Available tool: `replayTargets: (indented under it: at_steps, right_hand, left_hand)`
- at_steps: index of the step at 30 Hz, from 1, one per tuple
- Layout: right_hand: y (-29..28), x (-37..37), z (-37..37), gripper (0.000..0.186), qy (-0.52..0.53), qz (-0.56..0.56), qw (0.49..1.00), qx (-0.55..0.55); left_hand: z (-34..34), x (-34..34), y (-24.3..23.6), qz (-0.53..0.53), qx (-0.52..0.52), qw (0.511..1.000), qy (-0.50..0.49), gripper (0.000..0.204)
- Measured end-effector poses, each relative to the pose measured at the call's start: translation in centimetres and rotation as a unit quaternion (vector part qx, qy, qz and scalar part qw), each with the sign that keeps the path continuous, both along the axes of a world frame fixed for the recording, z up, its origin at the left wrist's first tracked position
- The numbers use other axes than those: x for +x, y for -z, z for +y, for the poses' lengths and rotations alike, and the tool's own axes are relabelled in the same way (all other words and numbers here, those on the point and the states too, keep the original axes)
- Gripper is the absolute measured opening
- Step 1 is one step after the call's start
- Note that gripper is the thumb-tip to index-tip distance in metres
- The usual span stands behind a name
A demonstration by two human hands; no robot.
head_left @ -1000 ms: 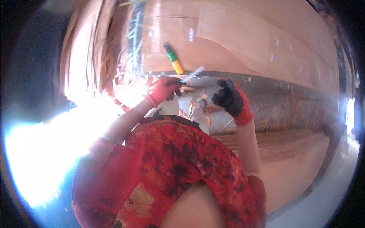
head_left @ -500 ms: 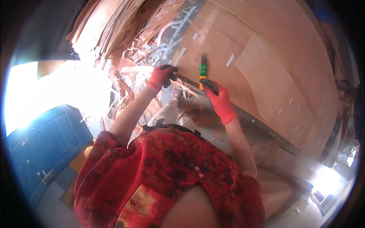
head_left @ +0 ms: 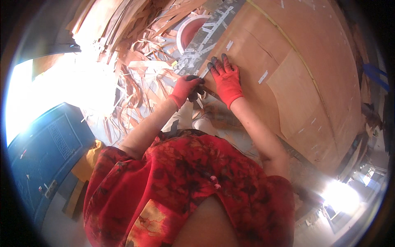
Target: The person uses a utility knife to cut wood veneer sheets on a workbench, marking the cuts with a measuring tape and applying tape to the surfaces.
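- Person's red patterned garment (head_left: 185, 181), nearest the camera; both forearms reach up and away from it.
- Left hand (head_left: 186, 88), red glove, fingers curled shut around a small dark tool, kind unclear; it sits at the near edge of the veneer sheet (head_left: 288, 61).
- Right hand (head_left: 225, 80), red glove, spread flat and open, pressing the sheet; step judged: holding veneer steady for edge work.
- Loose veneer strips (head_left: 135, 74) beyond left; white bucket (head_left: 193, 31) farthest.

Large tan veneer sheet (head_left: 288, 61), lying flat, patched with pale tape strips (head_left: 262, 77), edge nearest the person
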State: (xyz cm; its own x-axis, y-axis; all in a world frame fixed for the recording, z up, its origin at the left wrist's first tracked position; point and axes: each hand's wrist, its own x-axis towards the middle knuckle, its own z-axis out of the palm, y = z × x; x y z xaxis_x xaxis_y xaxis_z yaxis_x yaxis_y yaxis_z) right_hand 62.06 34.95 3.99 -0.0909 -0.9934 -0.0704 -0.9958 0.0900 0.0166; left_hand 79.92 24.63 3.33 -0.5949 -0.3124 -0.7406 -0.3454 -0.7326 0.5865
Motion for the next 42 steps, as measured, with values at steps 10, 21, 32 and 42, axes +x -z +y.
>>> replayTargets:
  at_steps: [10,21,32,42]
  right_hand:
    - [-2.5,-2.3,-0.2,0.053,0.105,-0.201,0.955,-0.188]
    - [-3.9,2.5,0.8,0.045,0.353,-0.575,0.738,-0.001]
    - [-3.2,5.4,3.7,0.024,0.086,-0.518,0.826,-0.206]
    - [-0.6,3.8,2.8,0.025,0.144,-0.555,0.776,-0.262]
  left_hand:
    - [-0.9,-0.1,-0.2,-0.027,-0.065,0.996,0.046,0.020]
    - [3.8,1.7,-2.7,-0.084,-0.710,0.668,0.206,0.023]
    - [6.4,7.9,-5.5,-0.059,-0.599,0.792,0.102,0.058]
    - [4.0,2.9,-1.5,0.133,-0.203,0.970,-0.029,0.028]
